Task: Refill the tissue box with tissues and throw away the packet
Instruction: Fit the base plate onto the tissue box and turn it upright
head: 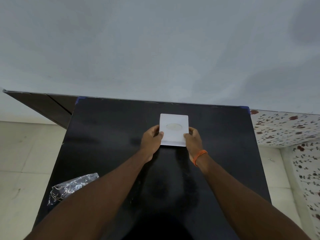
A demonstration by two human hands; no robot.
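Observation:
A white square tissue box [173, 122] with an oval opening in its top sits on the black table [107, 139], near the far edge. My left hand [151, 139] grips its near left side, thumb on the top. My right hand [193, 138], an orange thread around its wrist, grips the near right side the same way. A crumpled clear plastic packet [69, 187] with printing lies at the table's near left edge, partly hidden by my left forearm.
A pale wall rises right behind the table. To the left there is a dark wooden panel [48, 106] over a light tiled floor [20, 153]. On the right stands a surface covered in floral-patterned cloth [285, 129].

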